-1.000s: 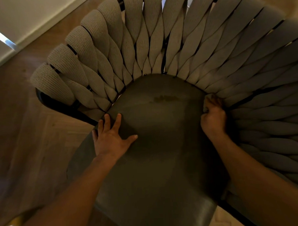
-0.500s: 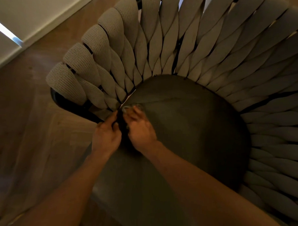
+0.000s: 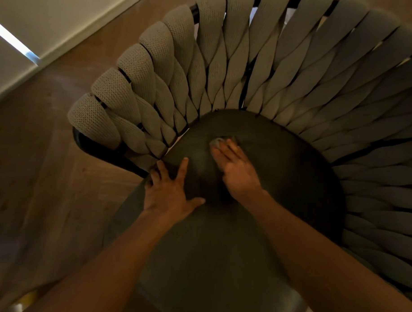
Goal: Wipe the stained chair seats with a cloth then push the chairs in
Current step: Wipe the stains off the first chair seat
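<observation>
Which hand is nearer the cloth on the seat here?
Right. The right hand lies flat on the cloth, fingers covering most of it. The left hand is spread on the seat beside it, apart from the cloth.

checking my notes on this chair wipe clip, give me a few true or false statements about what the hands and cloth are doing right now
1. The left hand lies flat with spread fingers on the seat. True.
2. The right hand grips the woven backrest. False: it presses on the seat, over the cloth.
3. The cloth shows just past the right fingertips. True.
4. The cloth lies near the seat's front edge. False: it is near the back, close to the backrest.
5. The chair stands on carpet. False: on a wooden floor.
</observation>
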